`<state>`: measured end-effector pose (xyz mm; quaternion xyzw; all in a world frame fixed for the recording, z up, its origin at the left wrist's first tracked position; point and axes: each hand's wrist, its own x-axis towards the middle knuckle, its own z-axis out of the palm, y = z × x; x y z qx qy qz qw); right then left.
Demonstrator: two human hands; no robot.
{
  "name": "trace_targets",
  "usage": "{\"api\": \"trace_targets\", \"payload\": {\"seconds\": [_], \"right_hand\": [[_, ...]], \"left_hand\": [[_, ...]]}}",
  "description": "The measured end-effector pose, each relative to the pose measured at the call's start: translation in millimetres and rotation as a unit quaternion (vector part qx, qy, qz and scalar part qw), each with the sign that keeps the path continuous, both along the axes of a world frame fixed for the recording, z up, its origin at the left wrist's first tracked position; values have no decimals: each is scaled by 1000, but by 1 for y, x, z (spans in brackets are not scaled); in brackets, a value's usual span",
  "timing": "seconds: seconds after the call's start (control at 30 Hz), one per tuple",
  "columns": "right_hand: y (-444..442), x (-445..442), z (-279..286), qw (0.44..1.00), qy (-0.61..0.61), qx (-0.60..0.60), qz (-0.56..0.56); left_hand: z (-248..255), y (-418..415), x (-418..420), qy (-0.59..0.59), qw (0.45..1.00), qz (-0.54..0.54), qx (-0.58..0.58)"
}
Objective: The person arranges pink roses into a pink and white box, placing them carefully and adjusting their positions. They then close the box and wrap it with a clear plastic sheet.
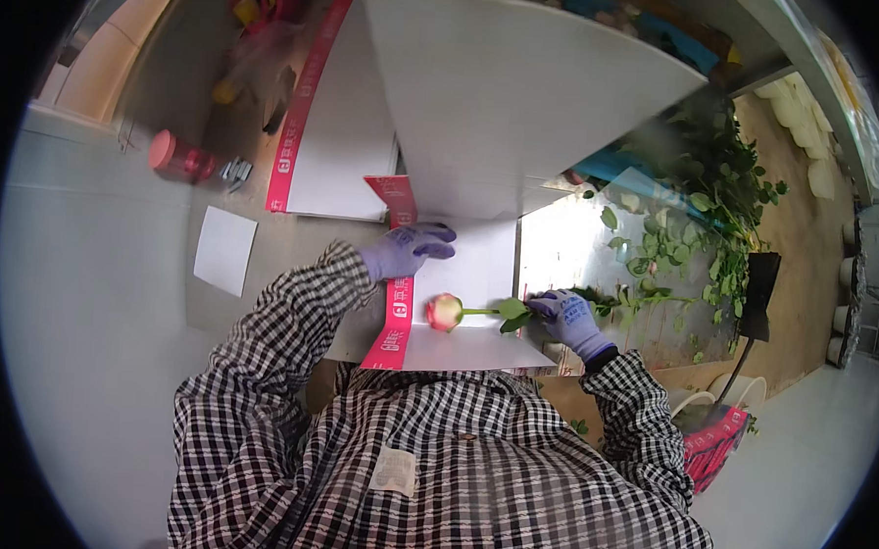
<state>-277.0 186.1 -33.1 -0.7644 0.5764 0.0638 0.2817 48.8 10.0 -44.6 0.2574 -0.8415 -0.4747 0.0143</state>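
Observation:
A pink and cream rose (445, 312) lies on a white wrapping sheet (476, 276), its bloom toward the left. The sheet has a red printed border, and its near flap (473, 349) is angled up along my body. With the fingers of my right hand (571, 321), in a pale purple glove, I grip the rose's stem near some leaves; the exact contact is partly hidden. My left hand (409, 251), gloved the same way, rests over the sheet's red border with fingers extended and nothing visible in it. Behind it rises a large white panel (521, 94).
A stack of white sheets with red borders (345, 160) lies at the back left. Beyond my left forearm are a pink-lidded jar (183, 156) and a small white card (224, 250). Leafy cut stems (676, 241) spread over the right side. A black paddle-shaped piece (760, 296) stands at the right edge.

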Motion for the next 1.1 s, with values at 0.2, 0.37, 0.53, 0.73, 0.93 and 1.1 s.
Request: {"api": "trace_targets", "payload": {"seconds": [0.2, 0.37, 0.53, 0.73, 0.93, 1.1], "right_hand": [[5, 21, 12, 997, 66, -8, 28], [2, 28, 21, 980, 148, -64, 117], [6, 45, 24, 980, 130, 32, 146], [-53, 19, 118, 972, -83, 198, 93], [-252, -206, 154, 937, 86, -302, -153], [-342, -292, 50, 961, 147, -125, -199]], "left_hand": [[11, 1, -6, -44, 989, -15, 143], [26, 16, -6, -61, 995, -80, 5], [41, 43, -2, -73, 988, -113, -70], [56, 59, 3, -142, 979, -90, -116], [52, 57, -6, -175, 975, -94, -99], [40, 55, -1, -229, 967, -102, -35]]}}
